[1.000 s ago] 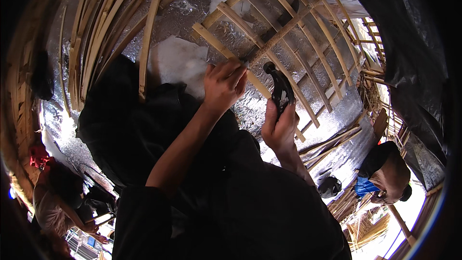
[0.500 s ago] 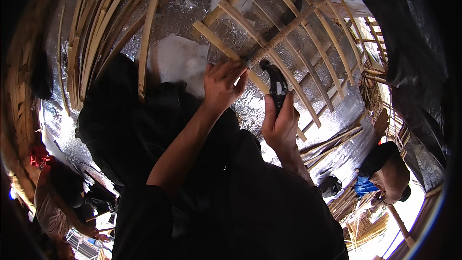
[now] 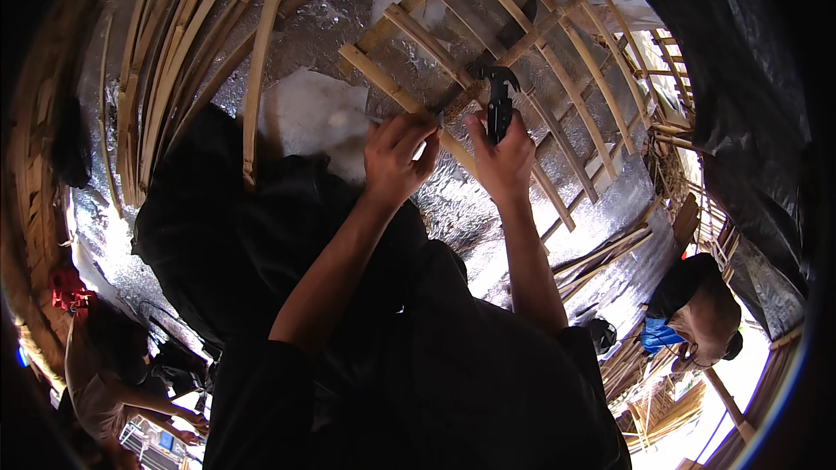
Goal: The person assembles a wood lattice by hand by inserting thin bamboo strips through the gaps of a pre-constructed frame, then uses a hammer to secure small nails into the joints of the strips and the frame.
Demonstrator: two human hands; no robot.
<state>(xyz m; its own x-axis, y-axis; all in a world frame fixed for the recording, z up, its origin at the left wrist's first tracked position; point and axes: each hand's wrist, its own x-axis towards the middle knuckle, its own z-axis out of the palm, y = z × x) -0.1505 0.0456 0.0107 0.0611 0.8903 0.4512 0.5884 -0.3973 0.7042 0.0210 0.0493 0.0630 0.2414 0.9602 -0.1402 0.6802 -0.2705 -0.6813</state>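
Note:
A black claw hammer (image 3: 499, 109) is gripped by its handle in my right hand (image 3: 507, 164), its head raised beside a lattice of wooden or bamboo slats. My left hand (image 3: 396, 161) rests at the lattice's nearest slat (image 3: 383, 80), thumb and fingers pinched together close to where a crosspiece (image 3: 544, 28) meets it. What sits in that pinch is too small to make out. The hammer head is apart from my left fingertips, over the slats to their right.
Loose long strips (image 3: 174, 61) lie in a bunch at the left. Silvery sheeting (image 3: 461, 218) covers the ground under the lattice. One person (image 3: 705, 313) bends at the lower right, another (image 3: 109, 383) at the lower left. Dark sheeting (image 3: 749, 104) hangs at the right.
My right hand and the hammer have moved up and away from me, and the hammer has turned more upright. My left hand keeps its pinch at the slat.

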